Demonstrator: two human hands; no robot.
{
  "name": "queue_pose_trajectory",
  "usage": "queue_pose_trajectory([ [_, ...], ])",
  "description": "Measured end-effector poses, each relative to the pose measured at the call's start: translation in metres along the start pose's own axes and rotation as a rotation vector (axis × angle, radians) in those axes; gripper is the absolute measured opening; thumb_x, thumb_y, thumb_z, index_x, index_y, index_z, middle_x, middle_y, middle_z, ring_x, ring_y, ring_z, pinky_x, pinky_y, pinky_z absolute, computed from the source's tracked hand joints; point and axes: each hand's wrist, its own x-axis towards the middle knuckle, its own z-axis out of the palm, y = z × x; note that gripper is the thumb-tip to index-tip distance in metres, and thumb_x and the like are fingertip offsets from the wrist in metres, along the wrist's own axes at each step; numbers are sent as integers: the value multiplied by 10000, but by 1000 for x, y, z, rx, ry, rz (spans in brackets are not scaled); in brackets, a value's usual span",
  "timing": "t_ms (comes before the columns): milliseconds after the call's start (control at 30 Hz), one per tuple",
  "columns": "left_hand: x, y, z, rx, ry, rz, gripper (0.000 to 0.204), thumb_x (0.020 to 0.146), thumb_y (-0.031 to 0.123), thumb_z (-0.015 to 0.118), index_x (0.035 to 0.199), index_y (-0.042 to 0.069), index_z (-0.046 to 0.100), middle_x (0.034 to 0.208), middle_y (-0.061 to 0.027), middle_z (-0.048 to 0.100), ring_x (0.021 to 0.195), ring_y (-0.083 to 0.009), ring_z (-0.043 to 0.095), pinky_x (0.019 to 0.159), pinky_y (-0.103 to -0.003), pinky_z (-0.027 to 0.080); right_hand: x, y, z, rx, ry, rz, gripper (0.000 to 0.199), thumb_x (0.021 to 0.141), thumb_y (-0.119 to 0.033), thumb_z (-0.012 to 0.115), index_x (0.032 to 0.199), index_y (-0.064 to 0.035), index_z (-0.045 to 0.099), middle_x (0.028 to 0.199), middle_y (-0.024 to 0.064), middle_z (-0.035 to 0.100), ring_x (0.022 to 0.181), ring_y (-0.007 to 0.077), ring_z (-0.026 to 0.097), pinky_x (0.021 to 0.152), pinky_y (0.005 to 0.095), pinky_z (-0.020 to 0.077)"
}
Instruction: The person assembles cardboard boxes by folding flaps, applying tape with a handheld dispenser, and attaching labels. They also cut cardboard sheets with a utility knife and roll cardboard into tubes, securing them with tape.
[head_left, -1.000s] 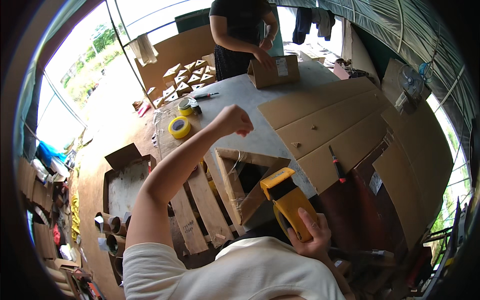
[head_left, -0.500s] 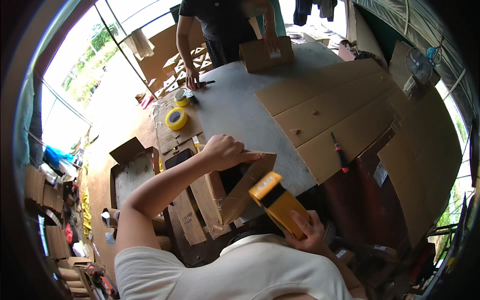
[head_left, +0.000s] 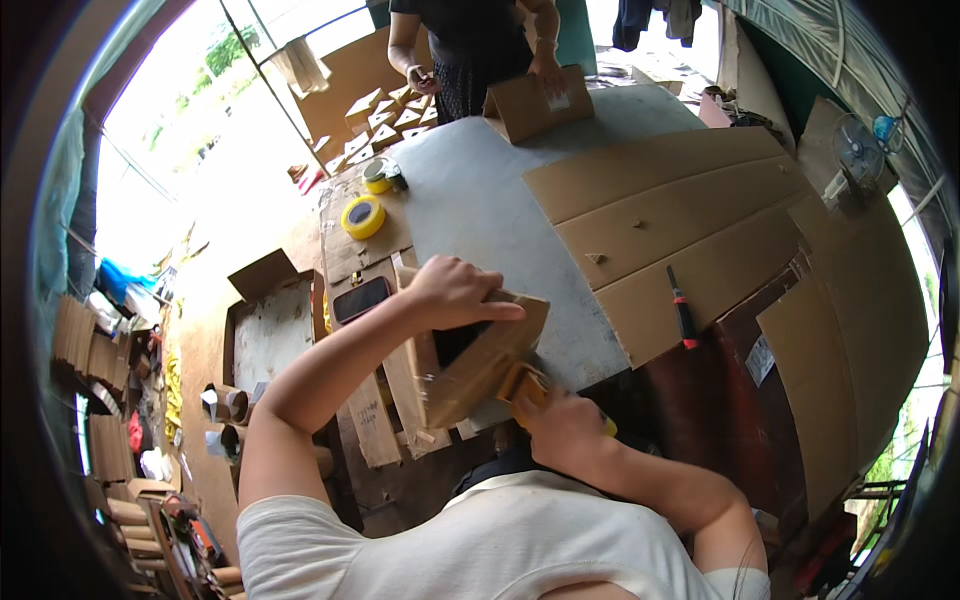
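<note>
My left hand [head_left: 455,292] grips the upper edge of a brown cardboard box [head_left: 465,385] with a triangular opening, tilted at the near edge of the table. Its thumb lies along the top edge. Against or very near the box's right side is a boxy yellow hand tool [head_left: 523,382], its exact kind unclear, with my right hand [head_left: 572,432] closed round it. Fingers and blur hide most of the tool. A dark phone [head_left: 361,299] lies to the left of the box, beside my left forearm.
Two tape rolls, a yellow one [head_left: 363,217] and a smaller one [head_left: 377,178], sit at the table's left edge. A red-and-black cutter [head_left: 683,315] rests on flat cardboard [head_left: 660,215] at right. Across the grey tabletop [head_left: 470,190], a person holds a folded cardboard piece [head_left: 540,108].
My right hand has brought the yellow tool up and left to the box. The box has tilted. The person opposite has lifted one hand off the table with the cutter that lay there.
</note>
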Motion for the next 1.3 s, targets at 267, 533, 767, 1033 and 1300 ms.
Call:
queue_pose_trajectory([
  [267,-6,-38,14,-60,173,-194,586,909,533,248,802,42,550,611,-137,571,627,-333,596,594,-426,478,42,73,81,99,5,492,430,707,-276,646,1119,-194,553,1041,222,498,856,360,562,714,404,486],
  [533,-27,-92,29,-1113,-58,-212,746,836,656,308,1347,113,304,1234,-128,485,1139,-204,457,955,-330,341,74,71,95,879,545,380,686,811,-498,547,1330,-86,369,1229,203,379,1140,324,380,1001,393,266],
  [767,-91,-83,198,-2017,211,-189,884,783,697,343,1395,77,195,1382,-48,324,1218,-172,358,1022,-308,249,36,18,89,1714,107,245,739,798,-293,629,1363,-33,230,1348,123,337,1258,211,301,1015,334,255],
  [1033,-104,2,63,-1696,555,-1,1097,638,748,522,1392,28,180,1417,-125,245,1295,-226,246,1034,-340,224,74,52,106,1863,-12,103,387,822,-162,604,1159,-28,471,1086,54,552,990,134,515,882,291,411],
  [1300,-27,-17,123,-948,421,-594,601,809,33,505,1363,64,277,1140,-157,550,963,-198,559,822,-305,450,136,61,185,1633,-709,258,500,832,-425,544,1179,-66,504,1077,80,563,935,205,555,795,312,449],
])
